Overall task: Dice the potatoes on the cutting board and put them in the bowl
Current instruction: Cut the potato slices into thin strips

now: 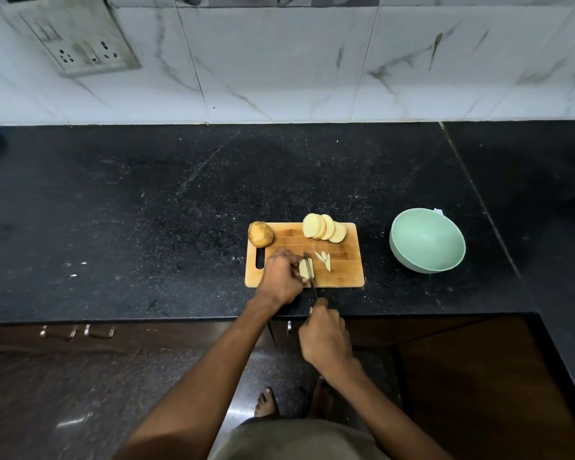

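Observation:
A wooden cutting board [342, 257] lies on the black counter. At its far left corner sits a whole unpeeled potato [260, 234]. A row of round potato slices [324, 228] leans along its far edge. A few cut strips [324, 258] lie near the middle. My left hand [279, 280] presses a stack of potato slices [303, 269] onto the board. My right hand [326, 336] grips the handle of a knife [310, 272], whose blade rests across that stack. A mint-green bowl [427, 240] stands empty to the right of the board.
The black counter [146, 210] meets a white marble-tiled wall with a switch and socket plate [77, 38] at the upper left. The counter's front edge runs just behind my right hand; dark cabinets and my bare foot [266, 405] show below.

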